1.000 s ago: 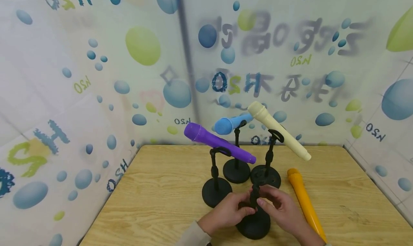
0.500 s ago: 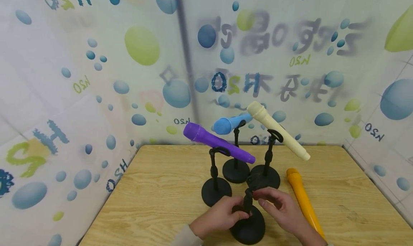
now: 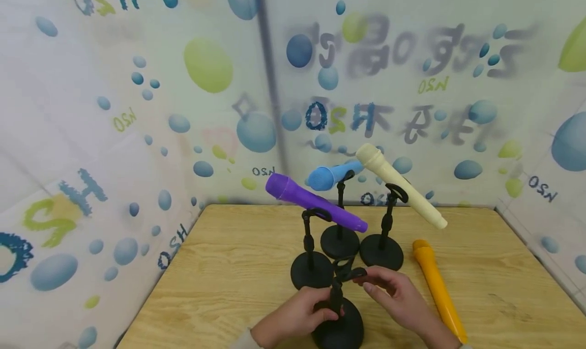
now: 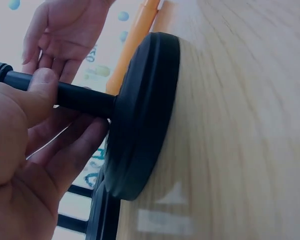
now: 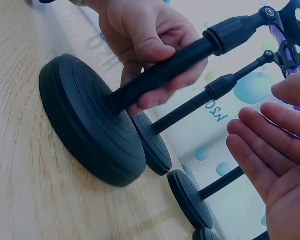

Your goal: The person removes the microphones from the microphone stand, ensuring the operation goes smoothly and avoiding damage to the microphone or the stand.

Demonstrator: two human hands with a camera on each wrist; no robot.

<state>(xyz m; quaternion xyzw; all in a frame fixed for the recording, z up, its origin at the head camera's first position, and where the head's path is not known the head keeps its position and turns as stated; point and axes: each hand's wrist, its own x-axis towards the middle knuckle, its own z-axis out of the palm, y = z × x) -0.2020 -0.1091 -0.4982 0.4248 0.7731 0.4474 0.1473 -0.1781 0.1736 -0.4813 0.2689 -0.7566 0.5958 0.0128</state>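
Note:
My left hand (image 3: 293, 316) grips the pole of the front black microphone stand (image 3: 341, 333), thumb on one side and fingers curled round the other. Its round base (image 4: 145, 115) stands on the wooden table. At the top is a holder clip (image 3: 352, 273), tipped toward the right. My right hand (image 3: 403, 300) is beside that clip, fingertips right at its edge in the head view. In the right wrist view the right hand's fingers (image 5: 269, 145) are extended and spread from the thumb. An orange microphone (image 3: 439, 293) lies on the table just right of this hand.
Behind stand three more black stands, bearing a purple microphone (image 3: 316, 202), a blue microphone (image 3: 331, 176) and a cream microphone (image 3: 403, 186). The purple one's stand base (image 3: 312, 271) is close behind the front stand. A patterned curtain (image 3: 210, 110) borders the wooden table (image 3: 220, 267).
The front stand has moved left and toward me in my left hand, and its clip now shows tipped to the right. My right hand has stayed about where it was, now apart from the pole.

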